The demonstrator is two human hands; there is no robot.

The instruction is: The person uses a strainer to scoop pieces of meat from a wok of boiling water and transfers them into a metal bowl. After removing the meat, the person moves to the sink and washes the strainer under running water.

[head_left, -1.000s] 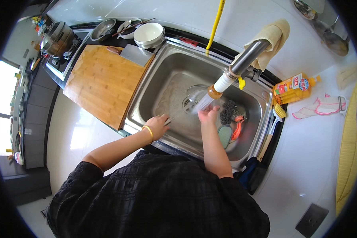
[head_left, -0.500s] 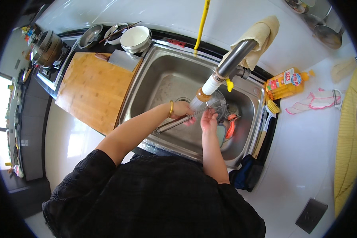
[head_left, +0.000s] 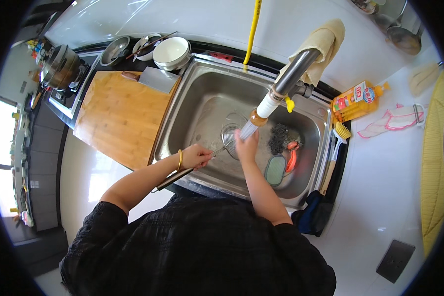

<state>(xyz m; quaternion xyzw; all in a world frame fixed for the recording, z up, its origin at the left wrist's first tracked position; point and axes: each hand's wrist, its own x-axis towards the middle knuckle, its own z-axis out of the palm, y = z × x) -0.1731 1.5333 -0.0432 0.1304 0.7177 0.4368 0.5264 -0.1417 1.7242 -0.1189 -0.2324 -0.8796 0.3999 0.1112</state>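
Note:
My left hand (head_left: 198, 157), with a gold bangle at the wrist, is closed round the thin metal handle of a wire skimmer (head_left: 230, 132). The handle's dark end sticks out past the wrist over the sink's near edge. Its round wire head hangs in the sink (head_left: 202, 91), over the drain area. Under the faucet (head_left: 267, 104), my right hand (head_left: 247, 145) has its fingers closed at the right rim of the head; the fingertips are partly hidden. What comes from the faucet's tip looks like running water.
Right in the sink lie a dark scouring pad (head_left: 278, 138), an orange-red handled tool (head_left: 291, 159) and a green oval object (head_left: 275, 170). A cleaver (head_left: 158, 79) rests on the cutting board (head_left: 121, 118) at left, near stacked white bowls (head_left: 171, 52). An orange bottle (head_left: 355, 101) and brush (head_left: 341, 132) are right.
The skimmer has swung leftward and nearer to me, its head leaving the sink's right side. Both hands have moved left, my left one also nearer. The scouring pad now shows uncovered.

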